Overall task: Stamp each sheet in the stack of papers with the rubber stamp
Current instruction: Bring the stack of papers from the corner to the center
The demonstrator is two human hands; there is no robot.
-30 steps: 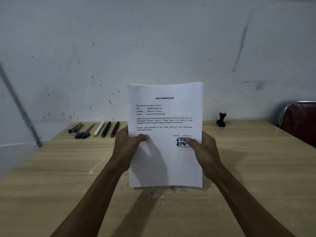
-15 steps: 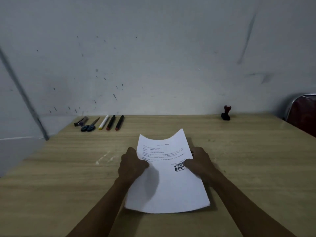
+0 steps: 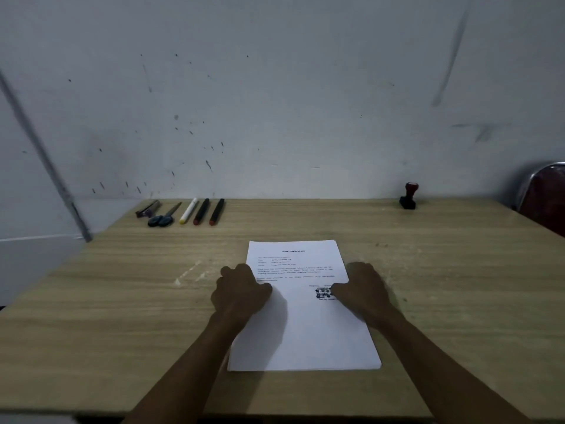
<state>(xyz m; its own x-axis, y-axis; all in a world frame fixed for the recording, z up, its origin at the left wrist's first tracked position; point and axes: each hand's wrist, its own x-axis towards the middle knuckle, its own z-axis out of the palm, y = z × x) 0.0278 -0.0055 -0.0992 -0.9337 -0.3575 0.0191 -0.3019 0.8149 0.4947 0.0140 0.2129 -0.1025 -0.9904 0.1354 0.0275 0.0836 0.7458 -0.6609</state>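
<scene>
A flat white stack of papers [image 3: 302, 325] lies on the pale wood-grain tabletop [image 3: 443, 286], its top sheet printed with lines of text and a dark blue stamp mark low on the right. The left hand [image 3: 241, 293] and right hand [image 3: 362, 289] each pinch a side edge, fingers curled in a grip. The rubber stamp [image 3: 409, 197], red-knobbed on a black base, stands upright far back right, well apart

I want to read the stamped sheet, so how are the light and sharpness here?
Head view: dim, bluish light; the left hand casts a shadow on the stack of papers; printed text is too blurred to read; wide-angle lens bows the table edges.
</scene>
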